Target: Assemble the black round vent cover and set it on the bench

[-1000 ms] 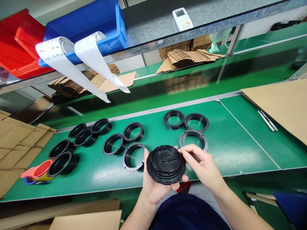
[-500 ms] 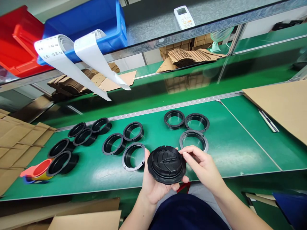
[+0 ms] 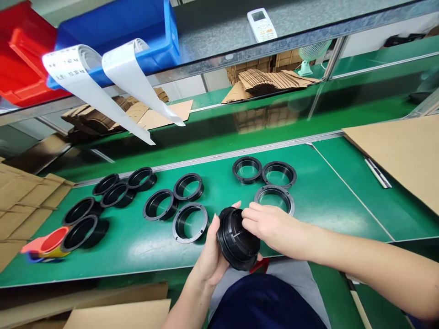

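Note:
My left hand (image 3: 211, 256) cradles a round black plastic cap (image 3: 236, 237) from below, over the near edge of the green bench (image 3: 325, 201). The cap is tilted on edge, so its side wall and underside show. My right hand (image 3: 270, 224) reaches across from the right and grips the cap's top rim with curled fingers. Several black plastic rings lie on the bench just beyond: one (image 3: 190, 222) by my left thumb, another (image 3: 274, 197) behind my right hand.
More black rings (image 3: 118, 194) spread to the left, near a red and yellow object (image 3: 48, 242). Flat cardboard (image 3: 404, 155) covers the right end. Folded cartons (image 3: 24, 201) lie at the left. Overhead, a shelf holds blue (image 3: 116, 27) and red bins (image 3: 20, 55) and a remote (image 3: 262, 25).
The cap has turned from face-up to tilted on edge. My right hand moved left, from pinching the cap's right rim to gripping over its top.

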Tool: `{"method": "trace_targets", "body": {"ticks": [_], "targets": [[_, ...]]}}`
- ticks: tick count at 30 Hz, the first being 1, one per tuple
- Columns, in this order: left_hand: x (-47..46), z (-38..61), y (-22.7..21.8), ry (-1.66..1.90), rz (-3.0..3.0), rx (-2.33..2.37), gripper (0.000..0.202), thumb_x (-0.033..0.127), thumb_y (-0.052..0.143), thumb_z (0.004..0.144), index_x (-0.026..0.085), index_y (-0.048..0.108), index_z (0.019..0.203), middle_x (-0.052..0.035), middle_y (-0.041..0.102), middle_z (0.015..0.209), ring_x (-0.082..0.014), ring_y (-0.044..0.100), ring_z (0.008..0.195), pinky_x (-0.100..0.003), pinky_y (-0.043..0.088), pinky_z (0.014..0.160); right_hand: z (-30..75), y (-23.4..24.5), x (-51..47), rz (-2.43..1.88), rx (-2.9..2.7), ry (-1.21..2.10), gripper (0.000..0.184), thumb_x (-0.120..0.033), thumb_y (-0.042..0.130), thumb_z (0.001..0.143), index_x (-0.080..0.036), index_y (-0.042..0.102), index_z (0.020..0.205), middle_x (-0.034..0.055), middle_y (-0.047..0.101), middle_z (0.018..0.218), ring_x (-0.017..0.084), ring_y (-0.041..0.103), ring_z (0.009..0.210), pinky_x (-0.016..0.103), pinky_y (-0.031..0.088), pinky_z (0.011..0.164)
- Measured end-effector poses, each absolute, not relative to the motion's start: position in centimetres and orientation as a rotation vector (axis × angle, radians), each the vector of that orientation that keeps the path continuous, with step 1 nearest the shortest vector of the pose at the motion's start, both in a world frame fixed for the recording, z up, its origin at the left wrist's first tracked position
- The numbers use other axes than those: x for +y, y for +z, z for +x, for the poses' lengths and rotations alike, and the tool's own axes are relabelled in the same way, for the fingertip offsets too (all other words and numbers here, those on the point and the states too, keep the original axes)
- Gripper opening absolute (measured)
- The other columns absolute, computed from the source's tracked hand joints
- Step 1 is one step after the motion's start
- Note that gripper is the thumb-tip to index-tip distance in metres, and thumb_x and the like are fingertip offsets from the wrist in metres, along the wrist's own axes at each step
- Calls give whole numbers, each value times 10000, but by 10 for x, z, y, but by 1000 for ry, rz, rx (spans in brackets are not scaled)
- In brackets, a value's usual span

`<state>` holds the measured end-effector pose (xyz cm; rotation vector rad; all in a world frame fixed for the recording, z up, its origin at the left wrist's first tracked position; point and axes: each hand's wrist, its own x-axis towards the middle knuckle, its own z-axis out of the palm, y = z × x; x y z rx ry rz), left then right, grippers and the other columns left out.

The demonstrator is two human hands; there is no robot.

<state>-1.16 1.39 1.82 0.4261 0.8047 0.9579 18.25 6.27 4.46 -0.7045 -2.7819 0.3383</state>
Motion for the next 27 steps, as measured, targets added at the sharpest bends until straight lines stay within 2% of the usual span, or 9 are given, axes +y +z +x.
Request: {"method": "trace_targets", "body": {"ticks": [5, 8, 14, 16, 18, 20, 22, 24, 27], "targets": [[10, -8, 27, 1018, 448, 781, 780, 672, 572, 882, 240, 395, 1507, -109, 568, 1393, -354, 562, 1223, -472, 435, 1070, 176, 55, 65, -536, -2898, 212, 47, -48, 583, 908, -76, 620, 901, 89, 526, 902, 245, 473, 870, 350, 520, 716], [4, -3, 34, 1015, 452, 794, 783, 653, 561, 895, 249, 345, 1530, -113, 600, 1350, -350, 612, 1155, -487, 485, 1022, 175, 57, 65, -468, -2945, 193, 107, -94, 536, 960, -43, 629, 957, 112, 521, 912, 251, 471, 862, 356, 530, 700], [-2, 3, 42, 992, 480, 822, 850, 654, 575, 877, 258, 259, 1559, -124, 620, 1309, -347, 676, 1019, -487, 564, 910, 177, 48, 62, -407, -2956, 157, 252, -224, 694, 896, -20, 620, 1025, 136, 508, 933, 276, 466, 860, 355, 522, 608], [-2, 5, 42, 984, 499, 821, 839, 660, 570, 878, 278, 258, 1557, -110, 609, 1325, -353, 663, 1045, -510, 556, 922, 179, 43, 64, -409, -2898, 123, 173, -171, 666, 897, -26, 628, 984, 140, 515, 919, 269, 467, 841, 347, 511, 598], [0, 5, 43, 992, 551, 816, 837, 642, 607, 868, 325, 249, 1555, -82, 558, 1392, -358, 620, 1130, -530, 510, 993, 182, 37, 67, -416, -2785, 69, 104, -104, 554, 938, -41, 634, 917, 145, 534, 894, 252, 466, 800, 346, 499, 599], [4, 4, 43, 1022, 664, 807, 922, 588, 712, 813, 366, 213, 1556, -57, 473, 1477, -363, 522, 1264, -522, 413, 1097, 183, 29, 69, -418, -2622, 29, 224, -59, 432, 977, -61, 638, 890, 147, 563, 884, 252, 480, 803, 371, 508, 649], [8, 3, 42, 1045, 849, 840, 1082, 499, 827, 724, 387, 151, 1561, -53, 385, 1540, -368, 386, 1380, -502, 326, 1156, 182, 17, 66, -431, -2431, 72, 289, -61, 363, 1005, -87, 646, 955, 148, 599, 934, 271, 512, 880, 411, 522, 741], [9, 3, 40, 1055, 1060, 960, 1198, 410, 888, 663, 398, 96, 1562, -68, 298, 1582, -372, 285, 1435, -506, 289, 1171, 178, 1, 58, -512, -2211, 239, 307, -91, 343, 1025, -131, 640, 1093, 154, 612, 1102, 285, 533, 1021, 438, 523, 849], [5, 8, 33, 1080, 1308, 1212, 1242, 339, 915, 632, 401, 87, 1556, -81, 181, 1616, -372, 240, 1453, -524, 259, 1185, 170, -23, 40, -694, -1846, 720, 281, -230, 419, 1040, -210, 627, 1228, 132, 554, 1321, 285, 542, 1175, 430, 520, 950]]}}
